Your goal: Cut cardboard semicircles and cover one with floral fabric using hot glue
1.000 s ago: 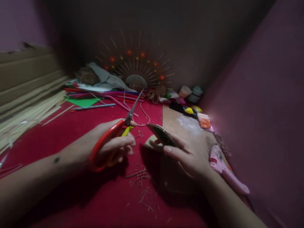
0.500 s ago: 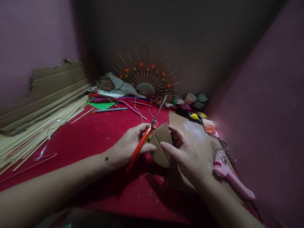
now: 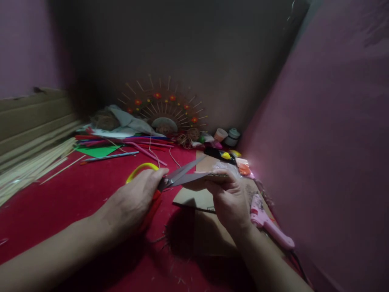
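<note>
My left hand (image 3: 133,202) is wrapped around the red and yellow handles of a pair of scissors (image 3: 187,177). Their blades are spread and point right, with the lower blade against the near side of a cardboard piece (image 3: 196,185). That piece is seen almost edge-on, its corrugated rim showing. My right hand (image 3: 229,202) pinches it at its right end, thumb below. Just beneath lies a second, curved-edged cardboard piece (image 3: 190,198), partly covered by my right hand.
On the red tabletop (image 3: 106,190) are a brown board (image 3: 212,235), a pink glue gun (image 3: 270,227) at right, and pale sticks (image 3: 36,166) at left. Pipe cleaners (image 3: 146,142), twine balls and a flower-decorated stick fan (image 3: 164,107) stand at the back.
My left hand now grips the scissors by the handles, blades swung right and opened at the cardboard. The cardboard has turned from face-on to edge-on. The view has shifted right.
</note>
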A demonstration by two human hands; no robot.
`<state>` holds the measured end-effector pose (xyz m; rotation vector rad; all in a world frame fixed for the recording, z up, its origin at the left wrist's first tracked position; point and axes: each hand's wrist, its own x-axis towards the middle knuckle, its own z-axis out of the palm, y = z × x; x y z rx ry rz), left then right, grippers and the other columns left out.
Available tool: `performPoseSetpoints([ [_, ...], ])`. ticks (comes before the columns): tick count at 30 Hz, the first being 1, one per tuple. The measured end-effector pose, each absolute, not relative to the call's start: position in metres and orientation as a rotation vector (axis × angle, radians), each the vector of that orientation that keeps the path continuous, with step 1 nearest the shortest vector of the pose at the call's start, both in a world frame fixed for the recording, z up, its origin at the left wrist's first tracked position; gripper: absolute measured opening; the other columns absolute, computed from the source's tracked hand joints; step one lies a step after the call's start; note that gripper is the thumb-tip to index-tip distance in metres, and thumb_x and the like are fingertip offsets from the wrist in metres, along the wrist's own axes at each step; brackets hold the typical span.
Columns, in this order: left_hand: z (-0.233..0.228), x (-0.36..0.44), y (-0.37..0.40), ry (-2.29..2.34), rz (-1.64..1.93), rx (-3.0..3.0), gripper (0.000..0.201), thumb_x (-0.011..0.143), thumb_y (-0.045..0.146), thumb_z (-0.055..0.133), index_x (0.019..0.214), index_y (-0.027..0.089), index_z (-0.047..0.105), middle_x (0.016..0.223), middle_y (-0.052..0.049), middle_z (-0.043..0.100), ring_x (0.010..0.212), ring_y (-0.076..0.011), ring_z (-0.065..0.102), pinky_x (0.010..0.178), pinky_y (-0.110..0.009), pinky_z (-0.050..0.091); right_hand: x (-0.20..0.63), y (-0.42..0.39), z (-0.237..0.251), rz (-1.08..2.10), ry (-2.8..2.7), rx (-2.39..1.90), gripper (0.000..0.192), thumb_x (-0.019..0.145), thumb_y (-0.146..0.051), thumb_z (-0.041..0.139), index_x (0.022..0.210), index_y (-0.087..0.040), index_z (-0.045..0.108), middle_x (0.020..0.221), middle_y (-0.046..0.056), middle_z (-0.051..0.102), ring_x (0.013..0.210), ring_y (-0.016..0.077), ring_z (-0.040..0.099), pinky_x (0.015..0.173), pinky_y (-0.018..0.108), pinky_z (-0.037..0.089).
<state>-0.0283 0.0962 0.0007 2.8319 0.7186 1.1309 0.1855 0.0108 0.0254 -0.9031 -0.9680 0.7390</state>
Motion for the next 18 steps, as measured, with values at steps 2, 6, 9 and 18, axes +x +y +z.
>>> performPoseSetpoints([
  [2,-0.0008,-0.0265,0.0970,0.703,1.108,2.923,0.043,0.096,0.012,0.030,0.138,0.011,0.036,0.109,-0.016,0.060,0.097,-0.0270,0.062,0.077,-0.038,0.053,0.1850,0.0097,0.0244,0.731,-0.975,-0.920,0.018,0.073,-0.014,0.074,0.082,-0.029,0.072,0.080,-0.004,0.072,0.077,0.0153,0.065,0.075,0.031,0.053],
  [6,-0.0055,-0.0244,0.0985,0.647,1.108,3.058,0.047,0.093,0.011,0.034,0.140,0.012,0.031,0.100,-0.014,0.060,0.087,-0.0266,0.062,0.069,-0.036,0.052,0.1854,0.0076,0.0251,0.752,-0.999,-0.936,0.014,0.074,-0.017,0.074,0.084,-0.027,0.074,0.084,-0.001,0.074,0.080,0.0179,0.066,0.076,0.033,0.055],
  [9,-0.0088,-0.0234,0.0980,0.614,1.113,3.088,0.048,0.092,0.010,0.035,0.140,0.012,0.031,0.098,-0.013,0.060,0.084,-0.0259,0.061,0.070,-0.036,0.052,0.1853,0.0059,0.0264,0.777,-1.008,-0.954,0.017,0.073,-0.018,0.073,0.088,-0.027,0.074,0.087,0.000,0.075,0.083,0.0198,0.067,0.078,0.035,0.055],
  [18,-0.0013,-0.0224,0.0924,0.606,1.009,3.047,0.040,0.096,0.013,0.032,0.135,0.012,0.036,0.096,-0.011,0.058,0.079,-0.0231,0.059,0.067,-0.033,0.050,0.1845,0.0013,0.0281,0.874,-1.053,-0.966,0.015,0.076,-0.018,0.074,0.087,-0.028,0.074,0.085,-0.002,0.075,0.079,0.0161,0.064,0.073,0.029,0.053],
])
